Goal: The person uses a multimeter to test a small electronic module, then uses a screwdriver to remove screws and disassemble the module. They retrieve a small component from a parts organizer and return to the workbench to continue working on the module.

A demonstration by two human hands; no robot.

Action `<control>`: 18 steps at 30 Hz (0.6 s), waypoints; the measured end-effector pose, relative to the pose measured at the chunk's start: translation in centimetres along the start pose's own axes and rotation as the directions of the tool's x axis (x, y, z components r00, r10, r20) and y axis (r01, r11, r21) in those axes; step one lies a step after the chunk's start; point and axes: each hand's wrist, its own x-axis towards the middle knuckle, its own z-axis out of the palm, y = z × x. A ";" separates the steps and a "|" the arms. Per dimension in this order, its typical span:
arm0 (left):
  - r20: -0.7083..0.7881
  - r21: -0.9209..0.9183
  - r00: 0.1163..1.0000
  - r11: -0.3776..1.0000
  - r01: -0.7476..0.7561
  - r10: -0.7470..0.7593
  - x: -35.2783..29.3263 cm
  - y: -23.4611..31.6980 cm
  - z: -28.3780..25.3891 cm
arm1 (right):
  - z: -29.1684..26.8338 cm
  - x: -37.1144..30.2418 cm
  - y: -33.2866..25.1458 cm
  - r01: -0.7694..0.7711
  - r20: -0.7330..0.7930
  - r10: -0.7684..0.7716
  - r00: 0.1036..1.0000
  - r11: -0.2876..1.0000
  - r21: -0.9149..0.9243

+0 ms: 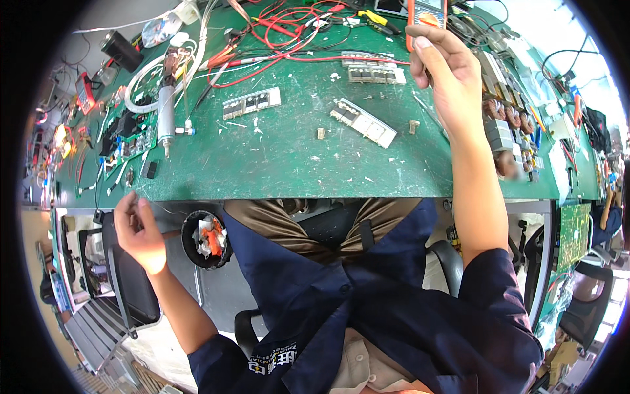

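Observation:
My right hand (453, 75) is raised over the far right of the green workbench. It overlaps the lower part of an orange multimeter (428, 16). Its thumb and forefinger come together while the other fingers curl; whatever may be between them cannot be made out. By the bench's front left edge, my left hand (140, 235) hangs with loosely bent fingers apart and nothing seen in it. Nearest to it are a small black block (149, 170) and a green circuit board (134, 131). Between the hands lie strips of black components, one at centre left (252, 103) and a tilted one (363, 123).
Red test leads (289, 33) tangle across the back, beside yellow-black pliers (379, 22). A silver cylindrical tool (166, 115) with clear tubing stands at left. Coil-bearing parts (502, 118) line the right side. A black waste bin (190, 244) sits below the front edge.

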 end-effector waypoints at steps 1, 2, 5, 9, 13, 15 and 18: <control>0.064 -0.067 0.988 0.988 -0.136 0.140 -0.2 1.4 0.7 | -0.3 0.2 -0.4 0.019 -0.016 -0.019 1.000 1.000 0.002; 0.111 -0.014 0.954 0.960 -0.280 0.280 -0.1 2.8 1.4 | -0.6 0.3 -0.8 0.038 -0.031 -0.038 0.999 0.999 0.004; 0.299 -0.078 0.862 0.911 -0.404 0.408 0.1 7.1 3.7 | -2.6 -0.4 -2.8 0.061 0.016 -0.060 0.998 0.981 -0.183; 0.518 -0.227 0.705 0.873 -0.432 0.484 -0.5 12.2 7.4 | -5.3 -3.5 -4.3 0.068 0.106 -0.010 0.994 0.827 -0.558; 0.625 -0.345 0.543 0.822 -0.452 0.561 -1.2 15.2 11.9 | -7.1 -7.1 -3.9 0.173 0.186 -0.044 0.982 0.621 -0.765; 0.619 -0.345 0.513 0.792 -0.503 0.595 -1.2 16.0 13.8 | -7.7 -8.7 -3.5 0.208 0.211 -0.062 0.976 0.566 -0.798; 0.634 -0.339 0.484 0.780 -0.526 0.603 -0.8 16.9 16.0 | -8.6 -10.5 -3.2 0.166 0.175 -0.031 0.984 0.511 -0.843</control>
